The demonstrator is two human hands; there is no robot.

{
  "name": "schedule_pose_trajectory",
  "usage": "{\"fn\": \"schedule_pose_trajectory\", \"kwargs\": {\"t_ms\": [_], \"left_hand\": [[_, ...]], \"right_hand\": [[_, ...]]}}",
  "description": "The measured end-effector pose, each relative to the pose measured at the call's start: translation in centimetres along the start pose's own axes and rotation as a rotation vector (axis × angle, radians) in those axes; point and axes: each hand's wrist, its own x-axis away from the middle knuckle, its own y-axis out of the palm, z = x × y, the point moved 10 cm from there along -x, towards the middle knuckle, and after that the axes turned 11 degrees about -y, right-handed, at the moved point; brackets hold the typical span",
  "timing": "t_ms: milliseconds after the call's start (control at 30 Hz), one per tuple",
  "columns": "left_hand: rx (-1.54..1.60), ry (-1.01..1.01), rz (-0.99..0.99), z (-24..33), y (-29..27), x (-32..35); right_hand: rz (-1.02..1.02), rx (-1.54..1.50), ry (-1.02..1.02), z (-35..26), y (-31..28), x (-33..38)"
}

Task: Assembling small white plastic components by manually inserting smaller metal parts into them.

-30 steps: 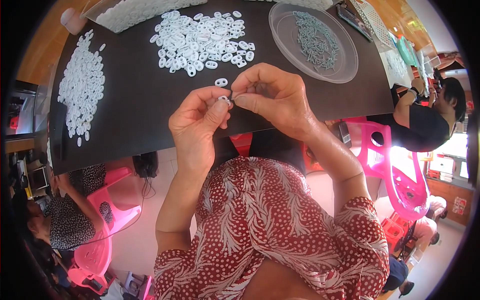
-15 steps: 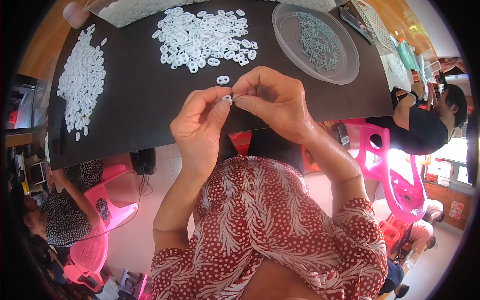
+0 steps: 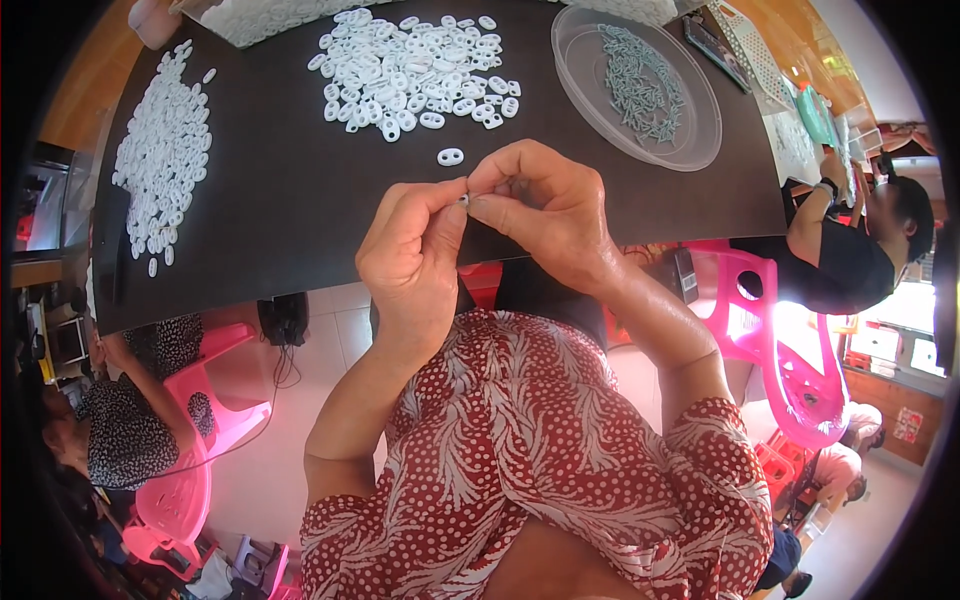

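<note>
Above the near part of the dark table, my left hand (image 3: 410,245) is closed in a pinch on a small white two-hole plastic piece (image 3: 463,200), mostly covered by the fingertips. My right hand (image 3: 550,205) meets it from the right, thumb and forefinger pressed together at the piece's edge; anything held there is too small to tell. One loose white two-hole piece (image 3: 451,157) lies flat just beyond the fingers. Farther back spreads a heap of white oval pieces (image 3: 410,75). To its right, a round clear tray (image 3: 705,125) holds small thin grey-green parts (image 3: 642,85).
Another pile of white pieces (image 3: 165,150) covers the table's left side. A clear bin (image 3: 265,20) stands at the back, a phone (image 3: 715,52) at the back right. People sit on both sides, near pink chairs (image 3: 815,400).
My left hand has shifted slightly right and turned, closing over the white piece so less of it shows. The right hand has stayed nearly in place.
</note>
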Motion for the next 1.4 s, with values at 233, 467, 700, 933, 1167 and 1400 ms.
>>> {"fn": "schedule_pose_trajectory", "kwargs": {"t_ms": [233, 467, 700, 933, 1167, 1400], "left_hand": [[0.16, -0.159, 0.049, -2.6, -0.7, 0.1], [0.266, -0.211, 0.094, -3.0, -1.6, -0.1], [0.131, -0.11, 0.082, -1.8, -1.5, 0.1], [0.039, -0.074, 0.056, -2.0, -1.2, 0.5], [0.223, -0.144, 0.127, -2.8, -3.3, -0.5], [0.348, -0.295, 0.121, -4.1, -3.3, -0.4]], "right_hand": [[0.031, -0.042, 0.017, 0.3, 0.8, -0.2], [0.014, 0.018, -0.071, 0.0, 1.0, -0.1], [-0.001, 0.108, -0.131, -0.4, 1.1, -0.2], [0.025, 0.197, -0.272, -1.2, 1.3, -0.1], [-0.016, 0.675, -0.488, -1.8, 0.2, -2.4], [-0.109, 0.897, -0.592, -0.9, 3.0, -2.9]]}}
